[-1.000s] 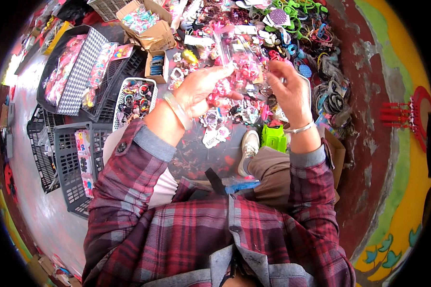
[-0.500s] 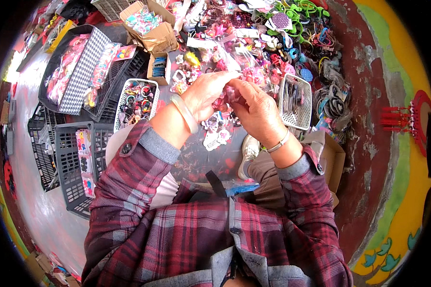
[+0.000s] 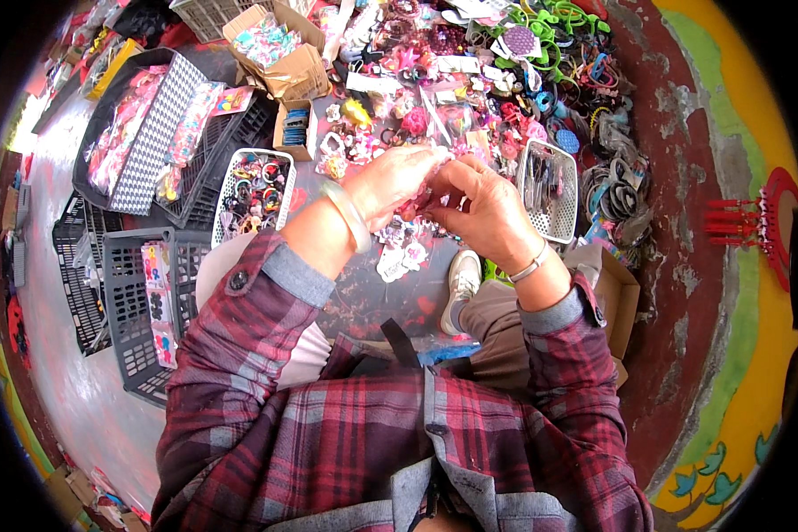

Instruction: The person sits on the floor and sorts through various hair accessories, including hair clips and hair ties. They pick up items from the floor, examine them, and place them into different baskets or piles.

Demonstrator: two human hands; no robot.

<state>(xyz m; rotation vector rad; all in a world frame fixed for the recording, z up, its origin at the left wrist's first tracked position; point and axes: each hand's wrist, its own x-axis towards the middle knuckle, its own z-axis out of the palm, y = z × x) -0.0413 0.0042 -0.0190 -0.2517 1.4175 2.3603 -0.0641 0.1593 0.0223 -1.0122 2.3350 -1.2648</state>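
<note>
My left hand (image 3: 392,184) is closed on a small pink item (image 3: 410,209), most of which the fingers cover, so its exact kind does not show. Close beside it, my right hand (image 3: 486,211) pinches with thumb and forefinger at the same pink item. Both hands are raised over the near end of a large heap of hair accessories (image 3: 417,122). Below the fingers lie small white cards (image 3: 401,259) with trinkets on them.
White baskets of small goods stand left (image 3: 230,226) and right (image 3: 550,235) of my hands. Further left are a grey crate (image 3: 133,310) and a checked-sided box (image 3: 155,124). Cardboard boxes (image 3: 303,78) stand at the back; another cardboard box (image 3: 625,288) is by my right leg.
My right hand has shifted slightly down and to the right, its fingers now bent into a tighter pinch. Less of the pink item shows between the hands.
</note>
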